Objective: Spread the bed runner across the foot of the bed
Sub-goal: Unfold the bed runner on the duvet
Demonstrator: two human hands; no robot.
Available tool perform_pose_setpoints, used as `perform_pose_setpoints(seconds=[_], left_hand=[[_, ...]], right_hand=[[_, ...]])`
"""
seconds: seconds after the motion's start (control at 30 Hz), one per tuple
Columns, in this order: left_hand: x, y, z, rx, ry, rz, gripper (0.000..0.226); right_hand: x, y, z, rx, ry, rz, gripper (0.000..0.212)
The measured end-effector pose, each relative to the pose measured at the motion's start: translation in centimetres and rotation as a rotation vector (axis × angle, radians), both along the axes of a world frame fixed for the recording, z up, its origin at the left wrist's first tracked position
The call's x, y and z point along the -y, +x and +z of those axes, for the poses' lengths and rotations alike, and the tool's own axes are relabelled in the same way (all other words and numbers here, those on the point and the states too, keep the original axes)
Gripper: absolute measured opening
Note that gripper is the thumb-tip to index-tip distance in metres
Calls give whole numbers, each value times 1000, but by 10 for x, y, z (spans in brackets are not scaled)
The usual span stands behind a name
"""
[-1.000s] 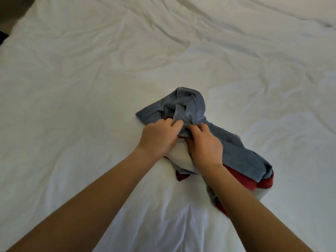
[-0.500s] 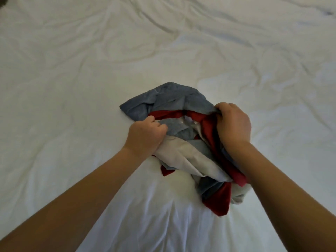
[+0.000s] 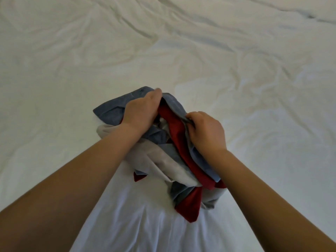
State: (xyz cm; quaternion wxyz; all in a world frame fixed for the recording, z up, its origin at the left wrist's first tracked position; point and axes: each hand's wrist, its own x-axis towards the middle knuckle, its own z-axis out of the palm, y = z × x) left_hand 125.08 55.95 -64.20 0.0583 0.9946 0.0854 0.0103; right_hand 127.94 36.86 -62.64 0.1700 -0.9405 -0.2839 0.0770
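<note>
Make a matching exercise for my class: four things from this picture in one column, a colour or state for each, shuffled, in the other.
Things
1. left hand
2. right hand
3. bed runner
4. sheet

Colour or state
A. white and wrinkled
B. bunched up; blue, red and grey
C. grips the bundle's far end
D. pinches a fold on the bundle's right side

Pairs: 1-C, 2-D, 3-B, 4-A

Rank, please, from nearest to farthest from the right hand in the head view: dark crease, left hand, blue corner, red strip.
1. Red strip: right beside the right hand, on its left.
2. Left hand: left of the strip.
3. Blue corner: beyond the left hand, far left.
4. Dark crease: top right, far up.
</note>
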Motion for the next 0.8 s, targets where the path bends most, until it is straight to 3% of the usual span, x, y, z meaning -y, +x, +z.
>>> perform_pose_setpoints(seconds=[0.07, 0.23, 0.6, 0.8], left_hand=[[8, 9, -2, 20, 6, 28, 31], [48, 23, -3, 33, -18, -246, 52], [181, 66, 2, 240, 51, -495, 40], [229, 60, -12, 104, 107, -592, 29]], right_hand=[[12, 5, -2, 12, -26, 19, 22], [63, 25, -1, 45, 2, -29, 27], [207, 48, 7, 128, -27, -344, 31], [249, 16, -12, 44, -79, -423, 28]])
